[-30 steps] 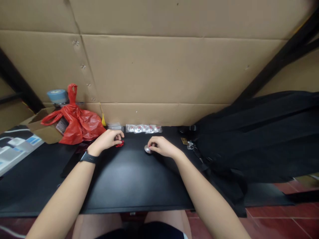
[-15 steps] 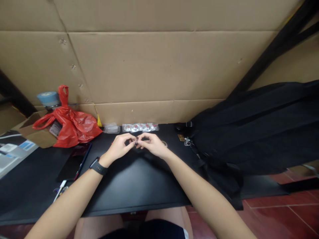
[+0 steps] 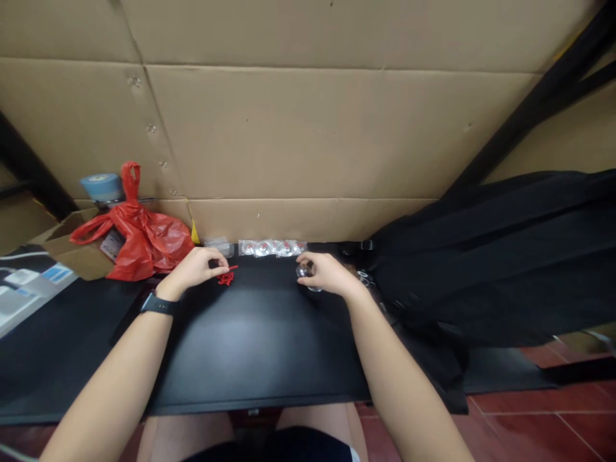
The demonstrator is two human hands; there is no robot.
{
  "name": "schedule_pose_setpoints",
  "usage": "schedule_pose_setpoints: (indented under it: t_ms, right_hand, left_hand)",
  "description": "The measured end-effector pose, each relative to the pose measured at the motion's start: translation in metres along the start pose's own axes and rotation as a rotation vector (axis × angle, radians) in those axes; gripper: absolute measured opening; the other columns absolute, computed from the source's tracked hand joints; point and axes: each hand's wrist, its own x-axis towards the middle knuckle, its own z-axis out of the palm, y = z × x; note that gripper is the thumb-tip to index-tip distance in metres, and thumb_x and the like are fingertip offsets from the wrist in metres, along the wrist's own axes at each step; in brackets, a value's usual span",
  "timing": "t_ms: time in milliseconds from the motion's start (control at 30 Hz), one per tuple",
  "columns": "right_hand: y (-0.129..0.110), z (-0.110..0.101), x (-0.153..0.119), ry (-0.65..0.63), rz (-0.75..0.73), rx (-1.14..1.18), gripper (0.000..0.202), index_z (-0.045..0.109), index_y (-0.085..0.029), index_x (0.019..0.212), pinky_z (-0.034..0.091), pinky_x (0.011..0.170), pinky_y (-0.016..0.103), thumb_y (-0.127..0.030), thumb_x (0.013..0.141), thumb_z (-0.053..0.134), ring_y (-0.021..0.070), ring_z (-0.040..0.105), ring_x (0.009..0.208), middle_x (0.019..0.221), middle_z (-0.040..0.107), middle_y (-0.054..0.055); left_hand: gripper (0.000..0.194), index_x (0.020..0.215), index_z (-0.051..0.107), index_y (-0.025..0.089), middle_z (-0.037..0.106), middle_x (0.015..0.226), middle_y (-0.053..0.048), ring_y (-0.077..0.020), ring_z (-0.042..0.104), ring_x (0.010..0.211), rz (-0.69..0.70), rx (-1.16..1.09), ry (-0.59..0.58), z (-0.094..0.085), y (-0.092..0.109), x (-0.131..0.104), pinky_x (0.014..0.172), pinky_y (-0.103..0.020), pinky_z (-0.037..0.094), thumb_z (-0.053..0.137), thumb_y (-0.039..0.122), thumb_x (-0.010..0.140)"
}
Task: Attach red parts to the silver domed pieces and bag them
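Note:
My left hand (image 3: 199, 266) pinches one end of a red cord (image 3: 226, 278), whose tangled part lies on the black table. On the right, my right hand (image 3: 323, 272) has its fingers round a small shiny round object (image 3: 303, 271). Just below that object, the rim of another round, shiny item (image 3: 315, 289) shows on the table, partly hidden by the hand. Behind both hands lies a row of clear packets with silvery round pieces (image 3: 274, 248), beside a clear plastic packet (image 3: 219, 245).
A red plastic bag (image 3: 154, 240) and an open cardboard box (image 3: 86, 260) stand at the left, near a white power strip (image 3: 33, 292). Black fabric (image 3: 495, 256) covers the right side. Cardboard (image 3: 289, 135) rises behind the table (image 3: 240, 359).
My hands have moved apart from where they met in the middle. The left has gone left to the red cord, the right has gone right with the shiny object.

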Motion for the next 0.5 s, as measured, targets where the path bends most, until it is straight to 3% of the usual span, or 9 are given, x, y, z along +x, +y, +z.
schedule_pose_setpoints:
  t_ms: [200,500]
  right_hand:
    - [0.024,-0.008,-0.002,-0.159,0.09,-0.217,0.034,0.074,-0.022,0.088,0.047,0.071,0.029,-0.023,0.056,0.085,0.0223,0.066,0.081,0.091,0.071,0.005]
    - [0.03,-0.002,0.001,-0.141,0.136,-0.184,0.044,0.073,-0.025,0.096,0.046,0.071,0.029,-0.027,0.055,0.089,0.0208,0.065,0.079,0.089,0.071,0.002]
  left_hand:
    - [0.02,0.077,0.075,0.02,0.073,0.075,-0.002,-0.0144,0.065,0.068,-0.024,0.021,-0.134,0.007,-0.012,-0.002,0.068,-0.021,0.045,0.068,0.039,0.081]
    - [0.02,0.087,0.07,0.02,0.07,0.085,-0.002,-0.0166,0.062,0.075,0.019,0.091,-0.085,0.02,-0.008,0.001,0.072,-0.024,0.046,0.072,0.032,0.072]
